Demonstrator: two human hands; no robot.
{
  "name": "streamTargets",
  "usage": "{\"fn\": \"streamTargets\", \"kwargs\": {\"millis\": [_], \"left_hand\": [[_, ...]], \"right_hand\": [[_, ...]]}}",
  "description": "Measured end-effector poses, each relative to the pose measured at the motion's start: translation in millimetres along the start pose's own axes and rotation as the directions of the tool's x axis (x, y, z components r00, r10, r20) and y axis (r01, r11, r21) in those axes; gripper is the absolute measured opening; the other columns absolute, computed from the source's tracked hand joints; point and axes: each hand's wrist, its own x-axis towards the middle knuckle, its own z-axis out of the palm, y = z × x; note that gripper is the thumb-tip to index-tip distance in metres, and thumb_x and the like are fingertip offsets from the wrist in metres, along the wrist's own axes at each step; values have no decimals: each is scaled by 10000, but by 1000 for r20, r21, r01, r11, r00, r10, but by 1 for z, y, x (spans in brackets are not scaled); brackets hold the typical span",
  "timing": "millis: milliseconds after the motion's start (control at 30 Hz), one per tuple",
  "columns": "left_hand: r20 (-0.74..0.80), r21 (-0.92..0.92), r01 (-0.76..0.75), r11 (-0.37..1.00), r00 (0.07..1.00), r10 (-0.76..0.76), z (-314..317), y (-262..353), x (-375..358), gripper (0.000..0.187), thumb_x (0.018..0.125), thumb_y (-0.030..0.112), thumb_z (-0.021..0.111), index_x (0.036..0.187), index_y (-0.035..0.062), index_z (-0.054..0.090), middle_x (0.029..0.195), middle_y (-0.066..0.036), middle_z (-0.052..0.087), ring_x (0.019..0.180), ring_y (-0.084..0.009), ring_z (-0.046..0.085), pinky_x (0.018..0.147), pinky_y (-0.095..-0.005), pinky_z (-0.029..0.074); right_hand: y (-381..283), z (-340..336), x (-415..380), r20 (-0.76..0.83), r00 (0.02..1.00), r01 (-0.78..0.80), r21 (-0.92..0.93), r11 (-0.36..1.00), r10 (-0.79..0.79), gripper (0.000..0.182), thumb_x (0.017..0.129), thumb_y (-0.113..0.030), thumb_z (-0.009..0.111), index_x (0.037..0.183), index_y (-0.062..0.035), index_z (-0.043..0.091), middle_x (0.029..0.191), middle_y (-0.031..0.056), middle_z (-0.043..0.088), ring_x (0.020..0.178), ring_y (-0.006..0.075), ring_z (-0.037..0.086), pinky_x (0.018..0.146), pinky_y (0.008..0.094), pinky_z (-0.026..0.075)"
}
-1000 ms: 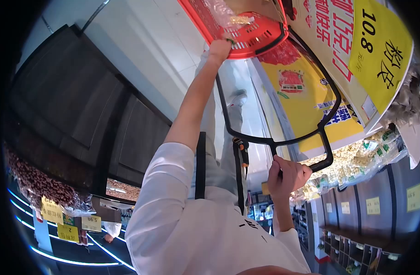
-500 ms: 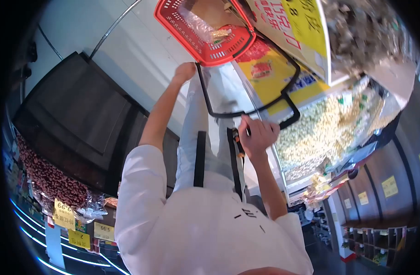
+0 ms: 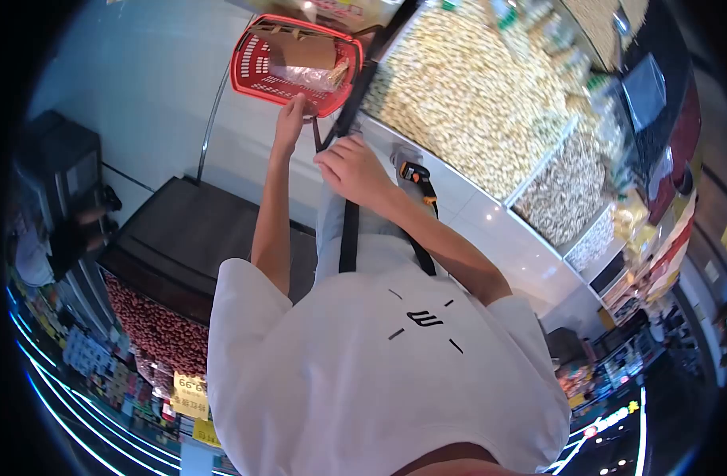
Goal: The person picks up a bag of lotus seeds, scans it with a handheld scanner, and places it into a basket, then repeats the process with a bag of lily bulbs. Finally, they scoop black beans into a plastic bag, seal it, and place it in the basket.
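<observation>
A red plastic shopping basket [image 3: 256, 67] hangs in front of my legs, above the pale floor. Inside it lie a brown cardboard box [image 3: 304, 47] and a clear plastic bag [image 3: 312, 77]. My left hand [image 3: 288, 119] is stretched out and grips the basket's near rim. My right hand [image 3: 351, 166] is closed around the basket's long black handle [image 3: 363, 87], close beside the left hand. An orange and black tool [image 3: 415, 173] hangs at my waist by dark straps.
Bulk bins of pale popcorn-like snacks [image 3: 467, 95] and seeds [image 3: 566, 190] run along the right. A dark cabinet [image 3: 189, 230] stands to the left, with a bin of reddish nuts [image 3: 153, 329] and yellow price tags [image 3: 190, 389] below it. White floor lies beyond the basket.
The view has swung away from the yellow signs to the bulk bins. My right hand has moved up along the black handle towards the basket, and my left hand is back on the rim.
</observation>
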Motion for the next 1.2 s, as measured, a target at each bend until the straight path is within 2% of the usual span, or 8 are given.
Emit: {"fn": "streamTargets", "kwargs": {"millis": [67, 100, 167, 233, 367, 567, 967, 1200], "left_hand": [[130, -169, -126, 978, 980, 148, 39, 54, -31, 417, 956, 373, 394, 916, 8, 591, 811, -26, 586, 729, -118, 547, 660, -253, 437], [126, -51, -78, 996, 988, 84, 54, 61, -37, 408, 933, 374, 448, 923, -14, 574, 810, -85, 569, 778, -148, 537, 706, -296, 435], [100, 506, -399, 764, 907, 408, 89, 91, -61, 410, 887, 365, 528, 965, -38, 550, 840, -145, 561, 804, -249, 555, 735, -359, 431], [84, 573, -536, 620, 791, 606, 113, 89, -71, 446, 837, 350, 586, 1014, -52, 513, 898, -211, 555, 849, -360, 551, 743, -421, 427], [-39, 842, -293, 453, 804, 593, 119, 69, -66, 456, 828, 329, 587, 1021, -66, 463, 970, -248, 544, 912, -425, 540, 775, -462, 431], [-103, 880, -135, 455, 882, 461, 127, 94, -68, 537, 790, 381, 613, 997, -82, 438, 988, -264, 532, 937, -436, 540, 782, -489, 437], [-12, 929, -239, 283, 743, 669, 119, 68, -54, 464, 787, 324, 594, 958, -46, 370, 929, -268, 495, 806, -449, 562, 647, -495, 492], [-40, 886, -213, 411, 849, 527, 127, 88, -66, 409, 800, 296, 576, 963, -27, 383, 934, -241, 509, 790, -435, 573, 637, -503, 477]], "right_hand": [[-10, -22, -43, -4, 997, -71, 60, 996, 71, 46, 762, -125, 583, 766, -79, 588, 694, 72, 585, 698, 252, 564, 666, 376, 422], [-13, -35, -65, 27, 990, -138, 123, 983, 135, 56, 770, -126, 575, 776, -73, 592, 686, 93, 589, 672, 282, 573, 628, 392, 432], [-15, -68, -108, -11, 976, -215, 117, 970, 218, 65, 775, -130, 569, 783, -69, 592, 675, 112, 583, 657, 308, 573, 606, 415, 435], [-2, -102, -143, -42, 951, -297, 146, 944, 306, 74, 781, -134, 564, 789, -66, 592, 664, 131, 578, 642, 335, 573, 585, 438, 437], [24, -149, -194, -295, 883, -330, 167, 929, 366, 110, 817, -159, 534, 799, -64, 586, 707, 139, 602, 693, 333, 587, 619, 435, 455], [64, -234, -184, -225, 819, -524, 87, 848, 529, 149, 843, -160, 475, 777, -70, 573, 753, 145, 612, 723, 336, 592, 632, 433, 473], [192, -423, -57, -521, 675, -693, -205, 691, 522, 197, 793, -143, 514, 935, -57, 620, 968, 187, 634, 874, 344, 617, 770, 435, 496], [244, -433, 0, -660, 520, -828, -234, 510, 542, 340, 789, -139, 518, 1091, 11, 473, 1077, 232, 533, 961, 419, 565, 825, 465, 476]]}}
